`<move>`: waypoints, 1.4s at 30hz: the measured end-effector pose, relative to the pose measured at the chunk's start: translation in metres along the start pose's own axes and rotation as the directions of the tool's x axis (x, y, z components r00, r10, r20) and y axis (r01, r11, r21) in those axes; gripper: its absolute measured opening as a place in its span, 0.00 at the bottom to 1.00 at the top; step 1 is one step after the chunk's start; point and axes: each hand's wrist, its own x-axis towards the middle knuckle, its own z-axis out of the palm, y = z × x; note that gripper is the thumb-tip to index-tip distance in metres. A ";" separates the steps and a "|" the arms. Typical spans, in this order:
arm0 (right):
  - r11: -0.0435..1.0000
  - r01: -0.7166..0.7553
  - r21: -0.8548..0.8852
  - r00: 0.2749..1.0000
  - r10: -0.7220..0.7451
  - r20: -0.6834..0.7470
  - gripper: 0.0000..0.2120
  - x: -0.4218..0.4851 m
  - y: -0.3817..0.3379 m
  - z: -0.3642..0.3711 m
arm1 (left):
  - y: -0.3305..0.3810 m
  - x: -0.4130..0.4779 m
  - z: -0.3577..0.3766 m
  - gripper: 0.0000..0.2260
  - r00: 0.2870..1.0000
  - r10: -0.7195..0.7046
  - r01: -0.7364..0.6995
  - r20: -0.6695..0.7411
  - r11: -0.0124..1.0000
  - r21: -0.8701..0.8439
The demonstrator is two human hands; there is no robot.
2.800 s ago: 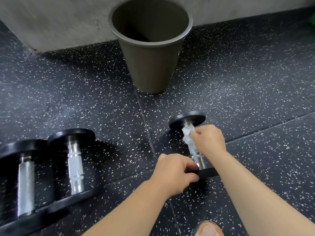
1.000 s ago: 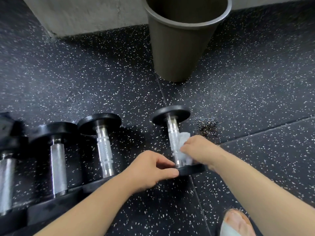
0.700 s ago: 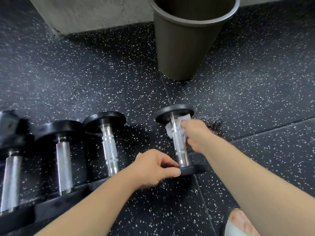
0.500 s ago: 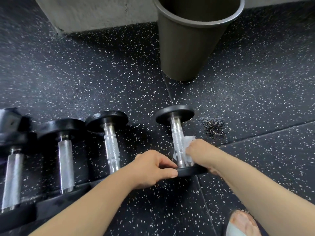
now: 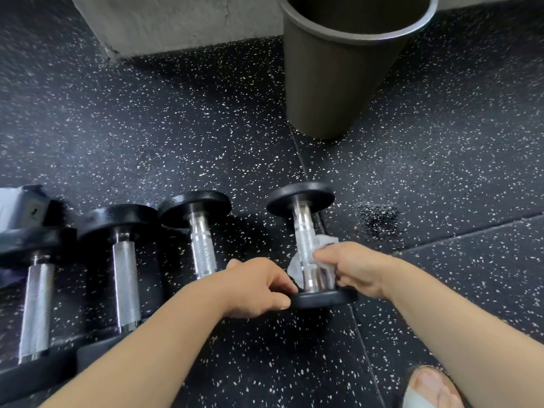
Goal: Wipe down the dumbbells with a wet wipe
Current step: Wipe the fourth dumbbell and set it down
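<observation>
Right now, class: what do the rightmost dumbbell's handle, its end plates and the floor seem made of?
Handle: shiny metal, likely chromed steel; mirror glints, crosshatched knurling. End plates: semi-gloss black, rubber or painted iron, unclear. Floor: probably rubber tiles; black, pale flecks, seams.

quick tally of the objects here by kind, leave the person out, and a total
dumbbell: 4
wet wipe: 1
bin: 1
blurred pack at the left edge: 1
total: 7
</observation>
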 end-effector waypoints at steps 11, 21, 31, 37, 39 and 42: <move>0.962 0.115 -0.246 0.946 -0.182 -0.270 0.10 0.002 -0.022 0.044 | -0.007 -0.002 0.005 0.11 0.998 -0.037 0.043 -0.045 0.990 0.136; 0.963 0.011 -0.268 0.823 -0.161 -0.544 0.09 -0.004 -0.018 0.053 | 0.005 0.002 0.005 0.15 0.992 0.117 -0.123 -0.042 0.974 -0.191; 0.863 0.160 0.479 0.931 0.029 -0.364 0.09 0.034 -0.026 0.010 | 0.013 0.004 0.000 0.11 0.998 0.067 -0.066 0.004 0.991 -0.119; 0.984 -0.141 -0.105 0.964 0.112 -0.242 0.06 0.005 0.004 0.017 | 0.007 -0.003 -0.008 0.12 0.995 0.072 -0.060 0.070 0.984 -0.171; 0.991 -0.127 -0.045 0.971 0.115 -0.208 0.06 0.004 -0.008 0.019 | 0.007 -0.007 -0.011 0.13 0.994 0.060 -0.044 0.089 0.983 -0.177; 0.954 -0.026 0.300 0.983 0.078 -0.164 0.12 0.015 -0.031 0.023 | 0.006 -0.011 -0.014 0.13 0.995 0.040 -0.022 0.092 0.982 -0.188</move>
